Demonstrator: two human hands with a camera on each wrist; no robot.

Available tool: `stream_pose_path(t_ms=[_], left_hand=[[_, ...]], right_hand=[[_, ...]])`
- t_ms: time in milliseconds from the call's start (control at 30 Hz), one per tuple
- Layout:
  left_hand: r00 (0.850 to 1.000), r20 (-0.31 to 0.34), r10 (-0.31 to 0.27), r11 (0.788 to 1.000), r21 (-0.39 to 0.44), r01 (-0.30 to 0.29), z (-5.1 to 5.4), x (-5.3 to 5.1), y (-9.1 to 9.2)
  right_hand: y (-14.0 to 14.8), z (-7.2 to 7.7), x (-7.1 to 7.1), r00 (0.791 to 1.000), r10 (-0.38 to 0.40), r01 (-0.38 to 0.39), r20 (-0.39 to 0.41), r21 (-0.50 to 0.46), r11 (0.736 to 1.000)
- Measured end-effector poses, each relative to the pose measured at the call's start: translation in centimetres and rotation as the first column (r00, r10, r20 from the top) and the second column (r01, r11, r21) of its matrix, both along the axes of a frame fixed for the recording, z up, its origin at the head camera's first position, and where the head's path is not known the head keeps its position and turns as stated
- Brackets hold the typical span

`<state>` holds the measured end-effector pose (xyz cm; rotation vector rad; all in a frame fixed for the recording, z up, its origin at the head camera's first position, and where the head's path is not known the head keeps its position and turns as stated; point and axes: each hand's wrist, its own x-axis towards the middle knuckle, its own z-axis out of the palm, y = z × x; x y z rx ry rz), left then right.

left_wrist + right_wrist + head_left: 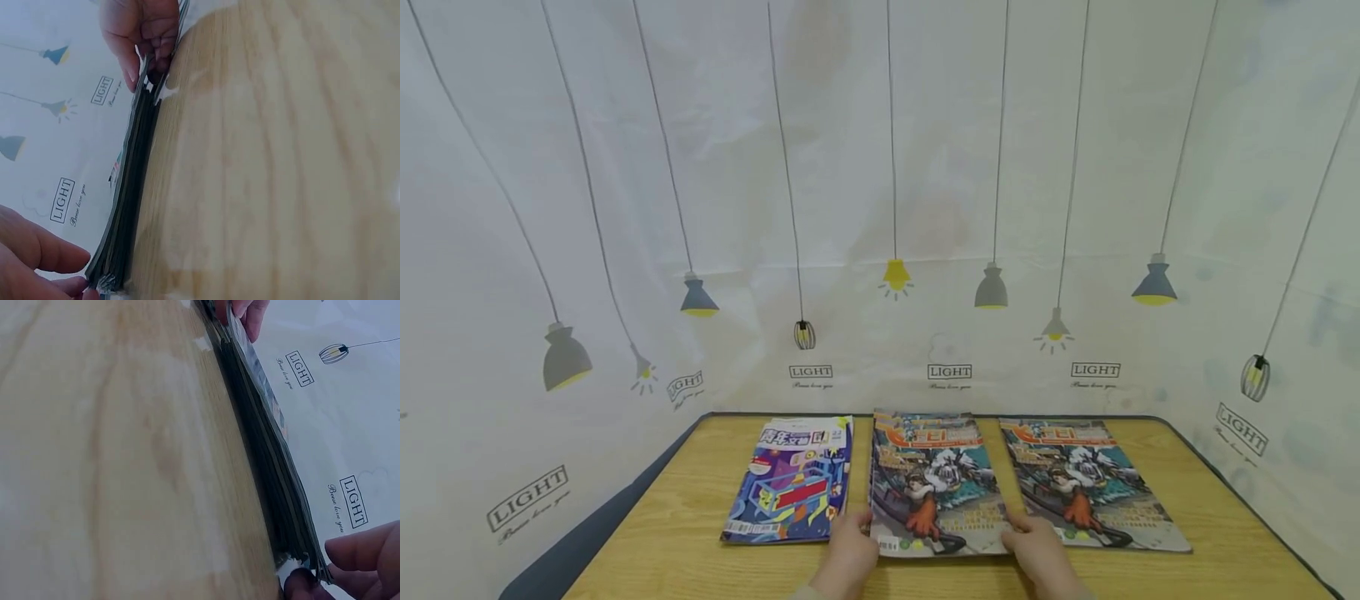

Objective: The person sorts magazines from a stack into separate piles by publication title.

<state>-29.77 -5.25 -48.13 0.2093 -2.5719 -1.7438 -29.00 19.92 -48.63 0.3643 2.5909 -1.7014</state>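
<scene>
A magazine with an orange title and an armored character on its cover (pixel 936 492) lies in the middle of the table, its top edge toward the wall. My left hand (pixel 850 550) grips its lower left corner, and my right hand (pixel 1041 550) grips the lower right corner. From the left wrist view, the layered dark edge of the magazine (pixel 128 187) runs between the left hand (pixel 28 256) and the right hand (pixel 140 34). Thumb and fingers of the right hand (pixel 369 559) pinch the corner in the right wrist view.
To the left lies a purple-blue magazine (pixel 793 483), close beside the left hand. A magazine with the same cover as the middle one (pixel 1090 492) is on the right, near the right hand. Behind the wooden table (pixel 655 533) stands a white wall covering (pixel 850 167) printed with lamps.
</scene>
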Motion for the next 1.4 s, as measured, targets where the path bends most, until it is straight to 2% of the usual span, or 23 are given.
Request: stream_pose_path(t_ms=[167,267,333,367,433,533,600,667,733,867,1100,1400], left_hand=[[0.997,-0.009,-0.073,0.997,-0.036,0.072,-0.2,0.7,-0.6],[0.992,0.035,-0.122,0.992,-0.031,0.123,-0.4,0.9,-1.0],[0.988,0.034,-0.153,0.988,-0.023,0.154,-0.5,0.9,-1.2],[0.986,0.038,-0.162,0.987,-0.016,0.163,-0.6,0.9,-1.3],[0.982,0.047,-0.184,0.982,0.058,0.181,-0.8,0.9,-1.3],[0.981,0.034,-0.193,0.967,0.174,0.184,-1.3,0.8,-1.3],[0.981,0.04,-0.191,0.948,0.266,0.173,-1.5,0.7,-1.2],[0.983,0.05,-0.179,0.942,0.297,0.157,-1.7,0.6,-1.2],[0.982,0.063,-0.179,0.938,0.311,0.151,-1.8,0.5,-1.2],[0.977,0.06,-0.205,0.931,0.32,0.176,-2.1,0.3,-1.1],[0.967,0.05,-0.25,0.901,0.377,0.214,-2.2,0.2,-1.4],[0.972,0.028,-0.232,0.878,0.436,0.197,-2.1,0.6,-0.9]], right_hand=[[0.3,0.0,0.7,0.999,-0.013,0.016,0.031,-0.081,0.997],[0.5,-0.2,0.8,0.998,-0.01,0.02,0.065,-0.153,0.988],[0.6,-0.3,0.8,0.997,-0.004,0.017,0.073,-0.179,0.984],[0.6,-0.3,0.9,0.997,-0.002,0.015,0.072,-0.184,0.983],[0.7,-0.5,0.8,0.998,0.0,0.014,0.067,-0.209,0.978],[0.7,-0.7,0.8,0.998,-0.001,0.015,0.059,-0.243,0.97],[0.7,-0.8,0.7,0.998,-0.006,0.021,0.057,-0.269,0.963],[0.7,-1.0,0.7,0.998,-0.005,0.02,0.055,-0.285,0.958],[0.7,-1.1,0.7,0.998,-0.001,0.02,0.063,-0.298,0.954],[0.5,-1.1,0.7,0.997,-0.008,0.029,0.071,-0.302,0.953],[0.1,-1.1,0.9,0.998,-0.048,0.057,0.037,-0.325,0.944],[0.1,-1.4,1.0,0.993,-0.112,0.092,-0.035,-0.357,0.93]])
